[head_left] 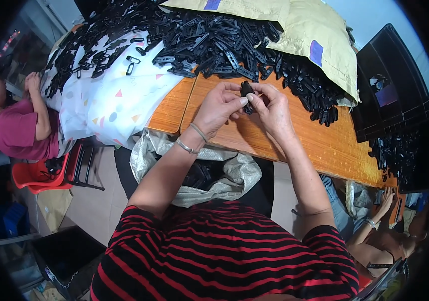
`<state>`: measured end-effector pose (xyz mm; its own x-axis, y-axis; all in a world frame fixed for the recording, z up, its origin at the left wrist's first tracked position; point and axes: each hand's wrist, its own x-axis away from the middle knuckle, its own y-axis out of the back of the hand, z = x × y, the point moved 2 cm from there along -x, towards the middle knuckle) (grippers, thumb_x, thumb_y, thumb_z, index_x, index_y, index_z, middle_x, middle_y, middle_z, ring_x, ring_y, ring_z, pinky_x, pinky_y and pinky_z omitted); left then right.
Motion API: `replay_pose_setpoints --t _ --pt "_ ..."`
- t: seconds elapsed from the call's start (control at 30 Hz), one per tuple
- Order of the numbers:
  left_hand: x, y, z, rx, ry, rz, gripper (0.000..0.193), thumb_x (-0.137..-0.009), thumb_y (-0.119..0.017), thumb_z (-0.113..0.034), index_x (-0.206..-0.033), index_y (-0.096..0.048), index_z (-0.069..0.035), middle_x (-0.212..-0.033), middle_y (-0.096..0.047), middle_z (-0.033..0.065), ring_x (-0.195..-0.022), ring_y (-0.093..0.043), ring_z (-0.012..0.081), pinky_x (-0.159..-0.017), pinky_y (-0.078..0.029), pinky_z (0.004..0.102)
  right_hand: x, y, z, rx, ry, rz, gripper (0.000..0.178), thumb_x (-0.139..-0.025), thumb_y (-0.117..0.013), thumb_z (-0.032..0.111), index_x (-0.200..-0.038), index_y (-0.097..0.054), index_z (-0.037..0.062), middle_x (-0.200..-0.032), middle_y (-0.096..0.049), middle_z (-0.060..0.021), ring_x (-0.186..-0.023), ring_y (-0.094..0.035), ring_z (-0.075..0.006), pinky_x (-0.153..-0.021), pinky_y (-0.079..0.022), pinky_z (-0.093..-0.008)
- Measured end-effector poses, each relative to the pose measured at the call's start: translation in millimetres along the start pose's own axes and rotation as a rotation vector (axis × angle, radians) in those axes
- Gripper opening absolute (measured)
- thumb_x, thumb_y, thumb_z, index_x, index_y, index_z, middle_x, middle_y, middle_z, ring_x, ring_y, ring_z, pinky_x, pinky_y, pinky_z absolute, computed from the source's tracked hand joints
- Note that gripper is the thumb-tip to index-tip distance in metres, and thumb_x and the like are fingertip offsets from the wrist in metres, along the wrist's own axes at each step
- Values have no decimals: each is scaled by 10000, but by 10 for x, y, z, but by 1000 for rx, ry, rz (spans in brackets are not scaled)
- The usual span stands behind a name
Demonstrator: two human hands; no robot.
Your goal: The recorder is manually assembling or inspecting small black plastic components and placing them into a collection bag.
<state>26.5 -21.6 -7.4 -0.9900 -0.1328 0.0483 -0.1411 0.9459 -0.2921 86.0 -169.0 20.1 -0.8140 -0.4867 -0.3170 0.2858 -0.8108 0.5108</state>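
One black plastic part point(246, 91) sits at upper centre, pinched in the fingers of the left hand point(219, 108) and right hand point(275, 109); uneven pressure could eject it toward the woven sack point(247, 174), mid-frame.

Shirt point(229, 246), one: black knit-look cloth, narrow red crosswise stripes, rippling at the folds.
Left sleeve point(136, 223) and right sleeve point(327, 246), at the shirt's two sides: short, same stripe, ending above the elbow.
Left hand point(219, 106) and right hand point(273, 108), forward of the shirt: bare.
Bangle point(184, 145), one: silver-toned, left wrist, forward of the shirt.
Band point(200, 132), one: slim, dull greyish, same wrist, farther from the shirt.
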Motion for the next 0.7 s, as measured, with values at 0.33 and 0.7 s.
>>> replay_pose_setpoints --t 0.33,0.7 --pt "-45 70 -45 162 60 109 337 -904 -649 -95 -1199 -502 -27 -973 -674 51 -725 -626 59 -606 -493 167 31 55 110 -143 -22 17 224 -883 -647 13 -1101 -644 -41 -826 -623 -41 -682 -585 -73 -624 -487 -218" --pt "-24 61 6 128 81 -46 268 -884 -633 -11 -1145 -571 -10 -993 -648 31 -815 -623 80 -685 -524 191 95 -60 19 -144 -40 -56 161 -813 -713 22 -963 -673 -16 -838 -653 -70 -584 -608 -82 -547 -481 -224"
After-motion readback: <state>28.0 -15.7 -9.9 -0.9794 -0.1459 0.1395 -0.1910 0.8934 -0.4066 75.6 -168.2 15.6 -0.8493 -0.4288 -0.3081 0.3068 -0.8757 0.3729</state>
